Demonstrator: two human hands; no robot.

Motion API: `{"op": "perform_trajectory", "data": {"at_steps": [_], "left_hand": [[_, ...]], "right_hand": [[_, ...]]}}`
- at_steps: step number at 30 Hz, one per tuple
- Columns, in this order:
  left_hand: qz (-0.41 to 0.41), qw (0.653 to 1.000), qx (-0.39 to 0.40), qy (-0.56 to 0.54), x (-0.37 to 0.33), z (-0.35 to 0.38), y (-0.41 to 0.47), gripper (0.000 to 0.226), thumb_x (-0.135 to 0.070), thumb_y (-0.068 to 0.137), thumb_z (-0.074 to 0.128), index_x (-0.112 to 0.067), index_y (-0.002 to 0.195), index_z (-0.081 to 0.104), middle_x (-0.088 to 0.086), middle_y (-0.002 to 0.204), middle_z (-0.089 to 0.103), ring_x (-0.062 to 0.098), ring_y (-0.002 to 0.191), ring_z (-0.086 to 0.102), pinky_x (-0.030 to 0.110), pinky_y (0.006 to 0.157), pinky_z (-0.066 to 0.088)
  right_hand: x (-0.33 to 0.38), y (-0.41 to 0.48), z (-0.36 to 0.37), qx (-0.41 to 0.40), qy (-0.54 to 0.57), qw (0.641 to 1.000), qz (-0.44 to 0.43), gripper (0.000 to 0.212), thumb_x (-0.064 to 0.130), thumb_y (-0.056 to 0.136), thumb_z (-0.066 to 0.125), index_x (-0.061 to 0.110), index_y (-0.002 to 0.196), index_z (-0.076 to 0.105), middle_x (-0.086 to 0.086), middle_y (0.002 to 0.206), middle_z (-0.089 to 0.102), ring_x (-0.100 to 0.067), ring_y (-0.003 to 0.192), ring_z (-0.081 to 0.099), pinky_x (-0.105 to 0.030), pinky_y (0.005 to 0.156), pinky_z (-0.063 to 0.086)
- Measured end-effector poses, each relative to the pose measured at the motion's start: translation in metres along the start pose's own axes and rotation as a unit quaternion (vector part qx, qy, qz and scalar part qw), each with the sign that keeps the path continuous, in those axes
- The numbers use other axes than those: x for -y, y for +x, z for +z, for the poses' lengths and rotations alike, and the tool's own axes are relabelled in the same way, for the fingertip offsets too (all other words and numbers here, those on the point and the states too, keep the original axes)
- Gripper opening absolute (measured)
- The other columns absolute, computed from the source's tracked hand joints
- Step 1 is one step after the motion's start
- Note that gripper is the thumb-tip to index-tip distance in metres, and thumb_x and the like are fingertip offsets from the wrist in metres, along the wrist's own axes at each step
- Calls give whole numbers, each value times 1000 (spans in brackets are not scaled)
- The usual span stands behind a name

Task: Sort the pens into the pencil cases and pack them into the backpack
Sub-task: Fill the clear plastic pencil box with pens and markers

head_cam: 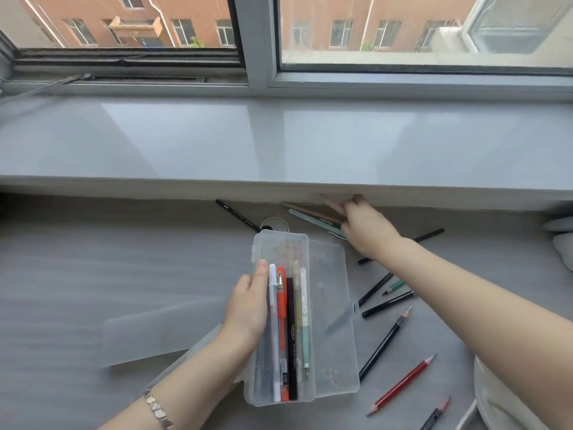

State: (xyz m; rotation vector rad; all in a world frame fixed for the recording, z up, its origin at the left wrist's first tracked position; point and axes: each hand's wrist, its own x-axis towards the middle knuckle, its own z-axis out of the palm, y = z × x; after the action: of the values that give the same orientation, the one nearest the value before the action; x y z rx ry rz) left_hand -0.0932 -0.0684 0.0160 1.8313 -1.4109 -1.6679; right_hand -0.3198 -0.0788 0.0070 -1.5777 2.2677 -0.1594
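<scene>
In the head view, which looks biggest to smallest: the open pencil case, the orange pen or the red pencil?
1. open pencil case, largest
2. orange pen
3. red pencil
The pen looks longer, but it lies in the case, maybe nearer the camera, so those two are unsure.

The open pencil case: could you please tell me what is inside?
White pen, orange pen, black pen, translucent pen, green pen; the left hand covers the pencil case's left edge.

Frosted clear pencil case [328, 305]; orange pen [281, 330]; white pen [273, 321]; red pencil [403, 384]; grey table [93, 268].
</scene>
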Motion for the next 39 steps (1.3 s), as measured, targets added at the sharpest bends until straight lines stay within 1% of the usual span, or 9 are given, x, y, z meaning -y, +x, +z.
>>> {"op": "perform_trajectory", "data": {"at_steps": [5,13,17,21,24,28,32,35,39], "left_hand": [[16,1000,3,-10,4,-4,-6,38,-51,95,30,-22,86,54,-13,82,52,-3,76,47,15,65,34],[20,1000,2,4,12,-17,-18,47,-55,94,28,-19,99,58,-8,94,59,3,85,52,28,84,34],[19,1000,-1,4,17,-19,-27,41,-53,94,29,-22,95,57,-7,98,58,9,91,53,29,88,32],[7,1000,1,13,27,-19,-38,55,-59,91,32,-15,112,58,-1,114,57,16,106,49,32,97,34],[10,999,14,40,32,-21,-49,77,-72,82,28,-12,120,58,2,123,58,21,117,49,38,108,31],[21,998,19,62,37,-22,-69,53,-52,96,24,-15,110,61,3,117,59,21,110,51,35,100,35],[24,998,32,47,44,-18,-85,56,-53,96,25,-13,112,62,2,117,61,19,108,53,33,97,37],[17,999,32,25,54,-12,-94,65,-65,88,29,-16,116,62,3,118,64,20,112,57,41,105,39],[9,999,18,-30,63,-7,-106,57,-57,93,31,-13,112,63,6,111,67,20,106,61,41,101,44]], "right_hand": [[17,-3,19,16,-28,999,-24,27,10,89,45,2,113,53,-16,117,49,-34,107,49,-37,84,43],[20,-11,19,11,-41,999,15,25,17,89,47,1,106,56,-16,113,55,-32,108,51,-36,80,44],[30,-52,0,-52,146,988,4,28,13,84,49,15,112,49,-3,88,54,-23,77,51,-30,64,37],[44,-125,-19,29,420,907,6,27,10,79,45,27,96,58,6,60,40,-7,45,36,-21,47,32],[46,-167,-21,83,580,807,81,28,2,83,38,16,86,62,-2,61,47,-5,39,36,-14,37,26],[39,-199,-18,137,675,715,124,36,-7,88,28,8,99,58,-8,65,66,-13,44,48,-14,31,21],[50,-221,-10,133,642,747,107,4,10,92,52,9,90,56,-4,67,70,-7,40,44,-12,33,22],[76,-236,-2,91,629,766,97,18,16,90,57,10,73,57,7,41,51,-3,32,34,-13,33,24],[104,-239,18,32,595,796,112,31,23,86,63,14,57,54,10,40,39,-6,40,34,-19,42,28]]}}
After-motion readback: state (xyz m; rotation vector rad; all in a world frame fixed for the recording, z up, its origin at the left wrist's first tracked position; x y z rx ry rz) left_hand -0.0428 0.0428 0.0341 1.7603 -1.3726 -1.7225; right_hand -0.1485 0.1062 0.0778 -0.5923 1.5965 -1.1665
